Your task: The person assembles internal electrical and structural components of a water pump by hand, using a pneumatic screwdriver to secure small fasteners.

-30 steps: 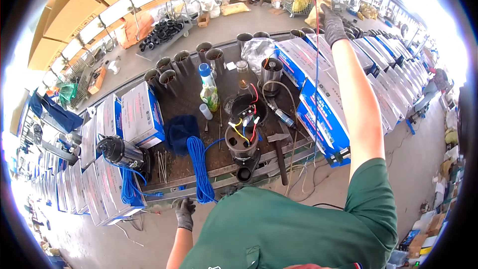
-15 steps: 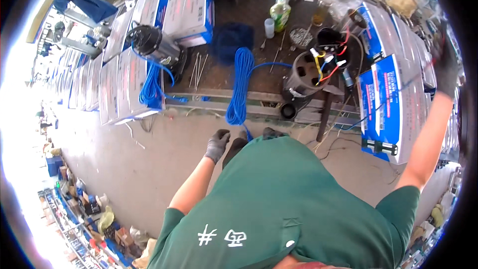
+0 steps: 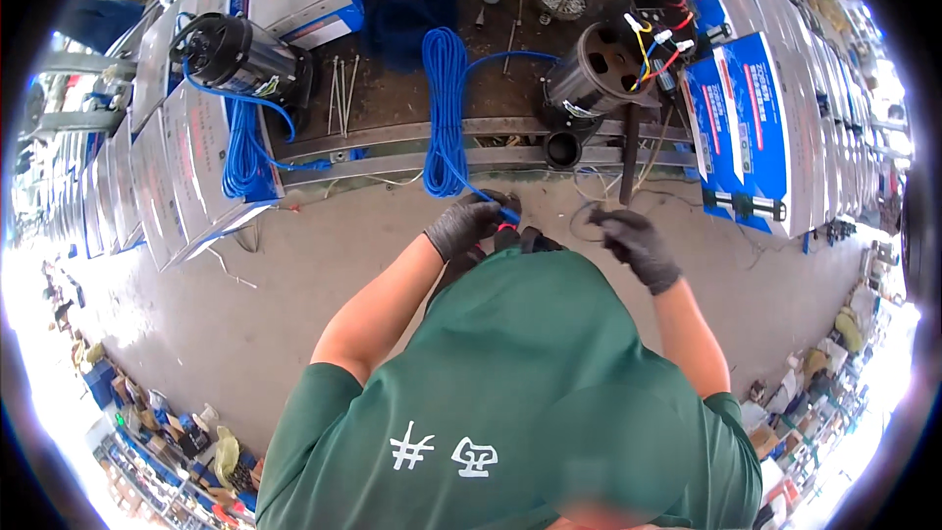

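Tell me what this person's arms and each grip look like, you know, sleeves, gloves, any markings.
The left grip and right grip each wear a dark grey to black glove ending around the wrist. Both forearms are bare up to short, dark green sleeves. I see no markings on the sleeves; the matching shirt has white marks.

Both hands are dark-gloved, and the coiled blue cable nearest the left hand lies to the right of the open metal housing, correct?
Not quite: in the head view, that coiled blue cable lies to the left of the open metal housing. The left hand and right hand are both dark-gloved, as you said.
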Tool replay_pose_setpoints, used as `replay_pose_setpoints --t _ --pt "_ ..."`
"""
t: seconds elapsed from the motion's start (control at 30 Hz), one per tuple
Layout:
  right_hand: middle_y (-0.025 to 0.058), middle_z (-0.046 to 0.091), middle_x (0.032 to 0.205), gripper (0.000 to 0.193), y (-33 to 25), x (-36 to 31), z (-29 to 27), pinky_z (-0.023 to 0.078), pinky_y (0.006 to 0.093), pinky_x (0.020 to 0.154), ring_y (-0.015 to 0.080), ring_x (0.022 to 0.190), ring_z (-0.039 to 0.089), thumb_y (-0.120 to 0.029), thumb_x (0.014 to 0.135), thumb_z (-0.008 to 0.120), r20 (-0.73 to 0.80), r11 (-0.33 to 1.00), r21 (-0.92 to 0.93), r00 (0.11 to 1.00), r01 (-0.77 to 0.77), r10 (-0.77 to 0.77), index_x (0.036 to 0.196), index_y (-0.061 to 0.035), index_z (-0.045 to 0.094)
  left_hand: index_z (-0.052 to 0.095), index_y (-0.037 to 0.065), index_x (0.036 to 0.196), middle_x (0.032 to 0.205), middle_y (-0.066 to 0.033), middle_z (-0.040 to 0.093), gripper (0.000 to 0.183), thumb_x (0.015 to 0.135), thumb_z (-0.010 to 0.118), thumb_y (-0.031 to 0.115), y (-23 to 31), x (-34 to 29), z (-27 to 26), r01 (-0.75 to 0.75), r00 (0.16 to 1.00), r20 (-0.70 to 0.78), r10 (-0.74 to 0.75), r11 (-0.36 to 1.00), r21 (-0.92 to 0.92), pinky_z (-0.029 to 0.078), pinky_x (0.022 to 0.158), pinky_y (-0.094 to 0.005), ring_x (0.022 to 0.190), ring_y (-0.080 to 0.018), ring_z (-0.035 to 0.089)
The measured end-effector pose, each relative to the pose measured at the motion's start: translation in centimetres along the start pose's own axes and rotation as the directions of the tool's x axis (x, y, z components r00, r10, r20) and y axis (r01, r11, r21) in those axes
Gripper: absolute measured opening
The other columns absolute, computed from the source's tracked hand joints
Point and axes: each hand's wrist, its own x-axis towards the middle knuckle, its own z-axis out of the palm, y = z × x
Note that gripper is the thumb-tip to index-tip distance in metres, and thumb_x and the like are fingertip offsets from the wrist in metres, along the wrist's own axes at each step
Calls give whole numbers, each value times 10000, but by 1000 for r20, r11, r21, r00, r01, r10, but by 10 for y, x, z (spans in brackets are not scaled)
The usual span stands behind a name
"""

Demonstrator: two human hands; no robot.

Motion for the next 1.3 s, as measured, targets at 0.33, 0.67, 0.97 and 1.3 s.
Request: replay_pose_setpoints --t 0.33,0.67,0.97,1.3 --pt "53 712 1049 359 33 85 84 524 315 864 143 970 632 -256 976 673 159 921 -108 921 374 -355 1229 -2 668 609 27 1055 919 -94 646 261 945 699 246 40 -2 10 -100 995 5 99 993 62 554 759 -345 832 -211 641" --pt "23 673 930 345 30 87 92 504 257 740 105 827 604 -257 964 694 64 934 -40 933 356 -353 1186 7 670 557 7 1175 1050 -148 658 333 966 677 238 42 -8 12 -130 984 -107 140 987 90 615 786 -443 962 -305 687" --pt "56 691 856 392 -4 83 104 511 304 737 125 794 619 -353 940 707 19 920 -323 974 222 -228 1082 13 702 622 37 1117 971 -92 696 257 967 683 236 42 1 14 -182 958 -186 217 966 186 565 673 -334 811 -212 692" --pt "88 707 782 362 -1 95 106 528 341 702 156 740 656 -337 938 687 20 866 -443 968 233 -250 963 22 722 633 34 934 747 -68 630 197 961 687 222 45 -2 12 -78 970 -192 148 941 328 425 516 -276 588 -148 551"
